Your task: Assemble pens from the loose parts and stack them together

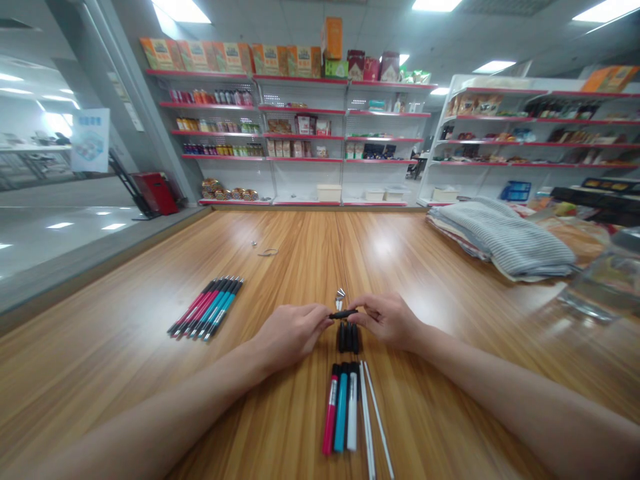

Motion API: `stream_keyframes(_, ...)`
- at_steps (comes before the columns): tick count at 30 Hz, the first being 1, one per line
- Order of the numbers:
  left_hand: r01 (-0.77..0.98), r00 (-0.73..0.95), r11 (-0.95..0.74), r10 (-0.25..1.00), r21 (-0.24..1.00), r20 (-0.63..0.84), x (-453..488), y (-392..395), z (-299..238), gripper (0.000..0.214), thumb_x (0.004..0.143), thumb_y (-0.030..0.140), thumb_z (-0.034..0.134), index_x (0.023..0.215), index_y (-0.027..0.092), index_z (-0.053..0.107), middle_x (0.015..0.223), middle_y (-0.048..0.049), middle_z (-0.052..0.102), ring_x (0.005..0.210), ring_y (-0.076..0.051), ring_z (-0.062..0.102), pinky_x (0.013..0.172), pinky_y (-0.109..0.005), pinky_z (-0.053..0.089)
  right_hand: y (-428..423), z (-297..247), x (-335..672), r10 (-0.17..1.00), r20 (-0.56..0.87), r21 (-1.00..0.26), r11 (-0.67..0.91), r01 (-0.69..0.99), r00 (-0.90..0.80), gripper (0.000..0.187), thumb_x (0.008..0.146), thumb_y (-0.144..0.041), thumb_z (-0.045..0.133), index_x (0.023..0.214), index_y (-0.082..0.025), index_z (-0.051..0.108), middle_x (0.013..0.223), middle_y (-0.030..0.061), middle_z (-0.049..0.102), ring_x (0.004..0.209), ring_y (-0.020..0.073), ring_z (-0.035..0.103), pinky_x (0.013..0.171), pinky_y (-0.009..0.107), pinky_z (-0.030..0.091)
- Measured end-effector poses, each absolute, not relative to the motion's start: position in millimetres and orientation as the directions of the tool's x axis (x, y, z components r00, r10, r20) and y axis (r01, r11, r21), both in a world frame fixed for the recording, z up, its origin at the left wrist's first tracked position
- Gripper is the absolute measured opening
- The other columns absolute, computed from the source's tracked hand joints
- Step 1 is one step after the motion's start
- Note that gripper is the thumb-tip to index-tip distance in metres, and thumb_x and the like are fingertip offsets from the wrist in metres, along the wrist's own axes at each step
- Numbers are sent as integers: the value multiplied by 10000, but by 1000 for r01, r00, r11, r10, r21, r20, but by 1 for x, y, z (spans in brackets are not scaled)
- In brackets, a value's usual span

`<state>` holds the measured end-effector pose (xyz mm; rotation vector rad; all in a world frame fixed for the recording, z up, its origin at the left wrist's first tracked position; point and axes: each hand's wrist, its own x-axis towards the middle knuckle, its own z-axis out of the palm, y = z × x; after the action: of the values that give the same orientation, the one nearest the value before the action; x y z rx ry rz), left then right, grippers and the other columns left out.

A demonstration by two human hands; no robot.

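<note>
Between my two hands a black pen grip [343,314] is held level just above the table. My left hand [296,328] pinches its left end, and my right hand [387,320] pinches the right end. Several more black grips [349,338] lie side by side right below it. Nearer to me are a pink pen barrel [331,410], a blue barrel [341,410] and a white barrel [353,410], with thin white refills [377,420] to their right. Small silver pen tips [341,293] lie just beyond my fingers.
A row of pink and blue pens [207,308] lies on the left of the wooden table [280,273]. A small wire loop [268,253] is farther back. Folded striped cloth [505,237] and a clear container [607,280] stand right. Stocked shelves [305,137] rise behind.
</note>
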<state>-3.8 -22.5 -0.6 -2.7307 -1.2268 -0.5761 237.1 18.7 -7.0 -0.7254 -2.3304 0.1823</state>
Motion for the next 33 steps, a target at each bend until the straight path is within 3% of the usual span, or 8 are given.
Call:
stream_keyframes(16, 737, 596, -671, 704, 86, 387, -5, -20, -1, 236, 971, 293, 354, 883, 185, 544, 798, -26, 649, 684, -140, 605, 593, -235, 403, 20, -8, 237, 562, 599, -336, 823, 458, -571, 251, 893, -387, 562, 949, -164, 663, 491, -82, 359, 431, 58, 326, 475, 190, 273)
stream_keyframes(24, 734, 551, -644, 751, 217, 364, -1, -23, 2, 234, 967, 329, 389, 1122, 205, 512, 935, -41, 693, 784, -165, 666, 643, -243, 462, 17, -6, 234, 544, 623, -327, 834, 446, -562, 277, 894, -414, 558, 923, -165, 676, 492, -59, 460, 428, 56, 366, 462, 183, 288)
stream_keyframes(29, 740, 547, -637, 757, 217, 357, 1, -25, 2, 213, 960, 348, 408, 1062, 195, 515, 875, -36, 699, 731, -173, 672, 596, -238, 456, 12, -5, 230, 511, 684, -308, 849, 429, -520, 279, 897, -416, 557, 895, -165, 677, 516, -40, 530, 433, 56, 413, 470, 182, 317)
stream_keyframes(33, 732, 517, -618, 777, 285, 359, 2, -25, 3, 211, 962, 361, 404, 1069, 198, 484, 863, -26, 696, 734, -172, 676, 608, -240, 465, 11, -7, 228, 512, 681, -317, 850, 420, -523, 275, 893, -413, 568, 885, -162, 678, 524, -31, 554, 431, 57, 429, 464, 186, 308)
